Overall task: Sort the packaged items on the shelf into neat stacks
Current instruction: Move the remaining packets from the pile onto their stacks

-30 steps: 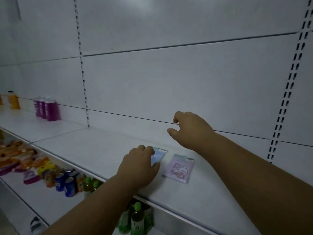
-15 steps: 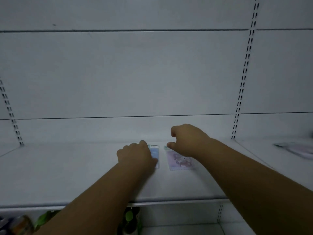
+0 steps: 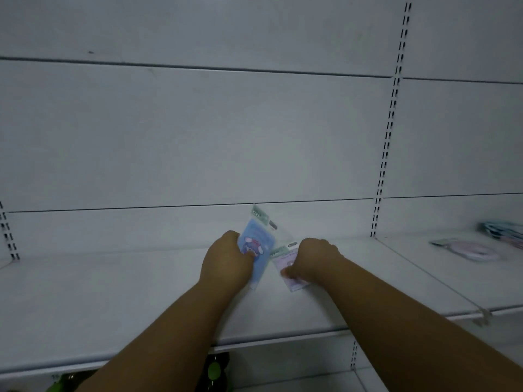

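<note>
- The blue packet [image 3: 256,247], with a cartoon figure on its face, is tilted up off the white shelf [image 3: 113,292], its header end leaning toward the back panel [image 3: 198,137]; its lower left edge is hidden behind the hand that holds it.
- The left hand [image 3: 226,264] grips that packet along its left side, thumb across the printed face, the other fingers curled behind and out of sight.
- The pink packet [image 3: 287,267] sits just right of the blue one, low over the shelf; whether it rests flat or is slightly lifted is hard to tell, and most of its print is covered.
- The right hand [image 3: 312,261] is closed over the pink packet's right part, a fingertip pressing its face; the rest of the grip is hidden under the knuckles.
- The two packets' clear header ends overlap or touch between the hands; blur keeps the edge from reading cleanly.
- On the next shelf section to the right, a round pinkish packet [image 3: 469,250] lies flat, blurred, and a darker pile [image 3: 503,230] behind it is cut off by the frame edge.
- Below the shelf lip, green bottle tops [image 3: 215,369] show dimly, partly behind the left forearm.
</note>
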Available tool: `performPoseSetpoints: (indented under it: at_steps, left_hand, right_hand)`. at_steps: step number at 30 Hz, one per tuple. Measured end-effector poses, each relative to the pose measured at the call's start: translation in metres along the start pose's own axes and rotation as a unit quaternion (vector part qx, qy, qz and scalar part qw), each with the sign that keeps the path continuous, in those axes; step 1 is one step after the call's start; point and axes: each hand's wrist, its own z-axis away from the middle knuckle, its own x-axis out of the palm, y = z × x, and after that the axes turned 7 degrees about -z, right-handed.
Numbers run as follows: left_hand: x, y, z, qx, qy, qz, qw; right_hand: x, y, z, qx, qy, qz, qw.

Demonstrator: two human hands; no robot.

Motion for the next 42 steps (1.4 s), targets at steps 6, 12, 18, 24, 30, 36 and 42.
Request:
performPoseSetpoints:
  at_steps: [6,12,18,24,30,36,42]
  left_hand:
    - [-0.004,-0.007,0.009,-0.024,0.03,0.172,0.984]
    - [0.003,0.022,0.018,-0.044,0.0,0.278,0.96]
    - [0.039,0.095,0.037,0.003,-0.046,0.315,0.948]
    - [0.116,0.223,0.074,0.081,-0.087,0.329,0.937]
    - [0.202,0.359,0.112,0.122,-0.112,0.337,0.927]
    - [0.284,0.469,0.121,0.109,-0.156,0.335,0.923]
    - [0.362,0.549,0.086,0.119,-0.185,0.305,0.927]
  right_hand:
    - [-0.03,0.002,0.006,-0.055,0.123,-0.179,0.975]
    - [-0.082,0.021,0.037,-0.088,0.233,-0.479,0.842]
    - [-0.127,0.088,0.067,-0.084,0.235,-0.515,0.82]
    - [-0.179,0.215,0.098,-0.067,0.286,-0.491,0.82]
    - [-0.24,0.364,0.116,-0.042,0.34,-0.469,0.814]
    - [-0.286,0.497,0.103,-0.002,0.375,-0.41,0.831]
    - [-0.304,0.588,0.05,0.025,0.383,-0.431,0.817]
